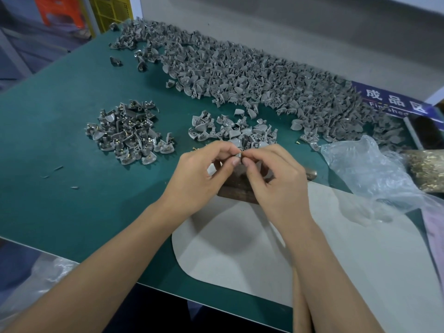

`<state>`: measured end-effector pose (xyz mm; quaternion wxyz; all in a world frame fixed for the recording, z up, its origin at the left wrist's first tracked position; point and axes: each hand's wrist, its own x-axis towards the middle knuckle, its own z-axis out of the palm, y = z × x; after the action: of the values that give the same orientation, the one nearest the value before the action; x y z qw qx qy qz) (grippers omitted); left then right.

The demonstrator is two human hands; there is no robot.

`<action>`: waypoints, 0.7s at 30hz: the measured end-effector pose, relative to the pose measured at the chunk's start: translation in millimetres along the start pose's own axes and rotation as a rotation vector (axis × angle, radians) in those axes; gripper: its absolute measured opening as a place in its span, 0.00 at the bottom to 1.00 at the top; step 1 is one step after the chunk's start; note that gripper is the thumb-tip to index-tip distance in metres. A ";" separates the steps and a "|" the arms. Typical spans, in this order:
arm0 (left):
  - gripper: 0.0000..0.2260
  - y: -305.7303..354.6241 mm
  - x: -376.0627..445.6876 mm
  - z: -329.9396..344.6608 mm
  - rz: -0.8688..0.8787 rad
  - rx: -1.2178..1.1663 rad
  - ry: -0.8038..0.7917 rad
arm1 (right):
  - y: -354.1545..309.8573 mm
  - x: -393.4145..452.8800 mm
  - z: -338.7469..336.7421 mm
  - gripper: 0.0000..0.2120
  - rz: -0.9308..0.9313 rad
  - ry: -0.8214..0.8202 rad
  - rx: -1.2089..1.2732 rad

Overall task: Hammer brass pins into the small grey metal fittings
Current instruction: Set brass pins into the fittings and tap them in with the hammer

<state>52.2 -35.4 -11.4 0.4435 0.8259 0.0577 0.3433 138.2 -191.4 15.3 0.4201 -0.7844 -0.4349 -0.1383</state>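
We have our left hand (204,174) and right hand (276,179) drawn together over the green table (60,200), fingertips pinching one small grey metal fitting (238,155) between them. The right fingertips seem to be seating a brass pin in it, though the pin itself is too small to make out. Just beneath our hands sits a dark wooden block (236,193), probably there as an anvil for hammering. To the right lies a crumpled clear plastic bag (370,169) beside a heap of loose brass pins (427,169), within easy reach. Beyond our left hand rests a small pile of fittings already showing brass (129,133); just past our fingertips is a little working pile (230,131), and farthest off the big stock heap of bare grey fittings (240,70).
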 end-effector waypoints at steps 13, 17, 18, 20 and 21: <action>0.05 2.6 -1.0 2.7 0.044 0.024 -0.002 | 9.3 1.9 -3.7 0.03 0.049 -0.025 0.100; 0.05 2.3 -1.6 3.2 0.036 -0.005 0.021 | 6.6 1.7 -2.4 0.04 0.055 -0.005 0.085; 0.05 2.2 -2.0 3.4 0.030 -0.021 0.029 | 5.8 1.7 -2.0 0.04 0.063 0.002 0.086; 0.05 1.9 -2.7 4.1 0.020 -0.046 0.039 | 5.0 2.0 -2.0 0.04 0.079 0.001 0.091; 0.05 1.7 -3.2 4.7 0.014 -0.051 0.041 | 5.1 2.5 -2.4 0.04 0.083 -0.008 0.084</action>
<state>52.3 -41.0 -13.5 0.4610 0.8074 0.0523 0.3645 144.1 -193.2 15.4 0.4565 -0.7839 -0.4089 -0.0993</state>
